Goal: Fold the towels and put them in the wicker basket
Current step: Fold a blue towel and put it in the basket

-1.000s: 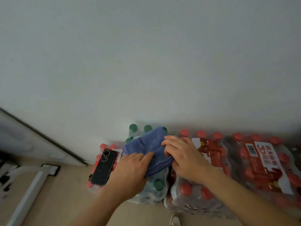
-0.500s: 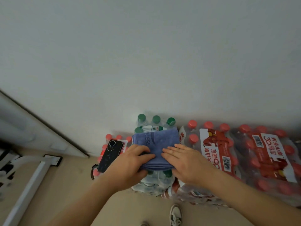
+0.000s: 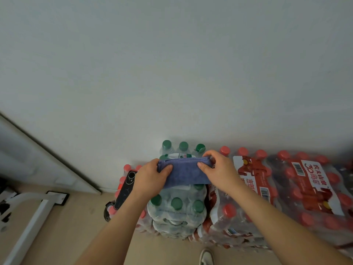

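I'm gripping the towel point(image 3: 184, 172) with left hand point(image 3: 150, 177) and right hand point(image 3: 219, 170) pinching opposite ends, long axis running between them.

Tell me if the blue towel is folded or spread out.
Folded: the blue towel is a compact rectangle with layered edges, left hand and right hand pinching its ends.

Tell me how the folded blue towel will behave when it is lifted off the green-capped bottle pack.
Probably floppy: the blue towel is soft cloth in folded layers, so it would likely sag between the left hand and right hand gripping its ends. Likely light: it is small, thin cloth. Its folds may open if one end is released.
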The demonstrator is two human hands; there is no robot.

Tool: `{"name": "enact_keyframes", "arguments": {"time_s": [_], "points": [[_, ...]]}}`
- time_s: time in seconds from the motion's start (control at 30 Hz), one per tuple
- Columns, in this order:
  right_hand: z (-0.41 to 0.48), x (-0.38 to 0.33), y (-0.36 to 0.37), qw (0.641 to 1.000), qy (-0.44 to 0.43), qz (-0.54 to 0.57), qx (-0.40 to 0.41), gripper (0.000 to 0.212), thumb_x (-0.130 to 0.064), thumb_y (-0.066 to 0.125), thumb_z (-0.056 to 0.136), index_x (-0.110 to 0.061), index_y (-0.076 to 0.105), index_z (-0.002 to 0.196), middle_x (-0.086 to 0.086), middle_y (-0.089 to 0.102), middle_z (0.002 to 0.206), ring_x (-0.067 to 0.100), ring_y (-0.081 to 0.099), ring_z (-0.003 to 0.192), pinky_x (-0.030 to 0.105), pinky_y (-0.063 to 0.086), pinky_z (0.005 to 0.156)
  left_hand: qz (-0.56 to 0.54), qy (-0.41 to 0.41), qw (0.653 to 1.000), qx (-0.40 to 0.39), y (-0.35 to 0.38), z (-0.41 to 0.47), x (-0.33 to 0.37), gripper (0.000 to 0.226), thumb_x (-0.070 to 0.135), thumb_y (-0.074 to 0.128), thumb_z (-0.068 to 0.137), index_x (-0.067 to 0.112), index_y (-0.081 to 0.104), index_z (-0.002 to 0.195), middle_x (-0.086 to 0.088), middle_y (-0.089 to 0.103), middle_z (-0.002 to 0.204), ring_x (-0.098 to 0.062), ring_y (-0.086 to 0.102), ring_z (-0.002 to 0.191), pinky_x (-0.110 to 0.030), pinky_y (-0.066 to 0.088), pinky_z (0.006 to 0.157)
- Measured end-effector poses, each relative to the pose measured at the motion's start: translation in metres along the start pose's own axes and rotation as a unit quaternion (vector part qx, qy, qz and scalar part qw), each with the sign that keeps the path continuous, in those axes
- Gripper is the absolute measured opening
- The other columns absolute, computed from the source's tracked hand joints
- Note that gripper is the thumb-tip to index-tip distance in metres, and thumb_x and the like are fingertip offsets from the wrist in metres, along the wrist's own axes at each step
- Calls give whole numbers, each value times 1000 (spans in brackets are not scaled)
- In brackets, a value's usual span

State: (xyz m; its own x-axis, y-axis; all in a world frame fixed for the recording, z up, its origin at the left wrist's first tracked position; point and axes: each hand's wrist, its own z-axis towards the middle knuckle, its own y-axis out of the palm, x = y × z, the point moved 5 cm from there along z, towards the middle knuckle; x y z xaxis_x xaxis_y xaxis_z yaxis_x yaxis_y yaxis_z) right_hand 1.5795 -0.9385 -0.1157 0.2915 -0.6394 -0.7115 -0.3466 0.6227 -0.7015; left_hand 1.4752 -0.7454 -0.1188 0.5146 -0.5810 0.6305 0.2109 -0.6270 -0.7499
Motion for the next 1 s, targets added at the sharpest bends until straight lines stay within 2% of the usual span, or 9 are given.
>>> {"name": "enact_keyframes", "arguments": {"time_s": [0.17,0.27,0.37,0.5,0.6,0.7,0.8,0.87,1.0], "points": [[10,0,-1,998,33,-45,-27,50,-38,67,83,-24,54,129,0,63,116,20,59,104,34,49,90,36,-17,999,36,-8,2,11,29,43,61,86,21,61,104,1,66,88,-13,47,74,-27,38,65],[15,0,-2,989,-10,-128,-72,57,-43,64,85,-25,48,137,0,50,129,19,50,117,35,42,99,145,30,988,50,-9,6,9,38,55,56,83,22,67,98,1,55,74,-18,50,68,-29,42,63],[20,-6,0,980,-50,-131,-142,58,-35,63,89,-20,44,141,-1,45,142,19,44,127,30,34,106,161,42,986,12,-7,14,-6,45,64,52,78,25,68,94,0,53,72,-20,52,70,-31,40,64],[33,-20,3,945,-65,-159,-280,47,-23,64,85,-22,54,131,2,59,125,20,57,106,31,47,89,116,53,992,-24,-6,15,0,29,46,64,80,22,63,96,1,58,89,-18,55,80,-30,43,70],[37,-30,-2,923,-94,-201,-314,45,-20,69,78,-22,60,122,-1,60,114,20,58,97,36,50,83,62,52,996,-25,-11,7,10,20,28,70,76,27,57,90,8,63,79,-16,58,73,-27,43,62],[33,-42,-11,946,-191,-192,-177,35,-15,65,77,-24,62,111,-5,53,101,16,54,89,35,47,80,30,108,992,56,-23,-2,21,35,9,65,69,32,53,92,13,62,83,-14,58,72,-31,48,65],[16,-39,-7,915,-329,-233,-14,39,-4,67,69,-20,57,103,-3,50,96,18,50,86,34,38,75,138,257,944,155,-20,-13,29,43,-1,61,61,22,57,98,5,58,97,-18,49,89,-32,44,73],[5,-28,6,892,-372,-259,4,43,-3,69,65,-19,55,102,0,52,98,20,50,89,34,33,72,217,283,919,169,-9,-17,19,41,1,61,59,21,53,94,1,55,97,-24,48,87,-36,42,69],[-11,-14,13,883,-394,-252,-27,32,-18,66,70,-23,58,101,-3,57,104,20,56,94,37,32,74,233,277,926,105,5,-25,3,38,-1,57,57,20,55,88,0,54,93,-27,48,83,-41,45,71]]}}
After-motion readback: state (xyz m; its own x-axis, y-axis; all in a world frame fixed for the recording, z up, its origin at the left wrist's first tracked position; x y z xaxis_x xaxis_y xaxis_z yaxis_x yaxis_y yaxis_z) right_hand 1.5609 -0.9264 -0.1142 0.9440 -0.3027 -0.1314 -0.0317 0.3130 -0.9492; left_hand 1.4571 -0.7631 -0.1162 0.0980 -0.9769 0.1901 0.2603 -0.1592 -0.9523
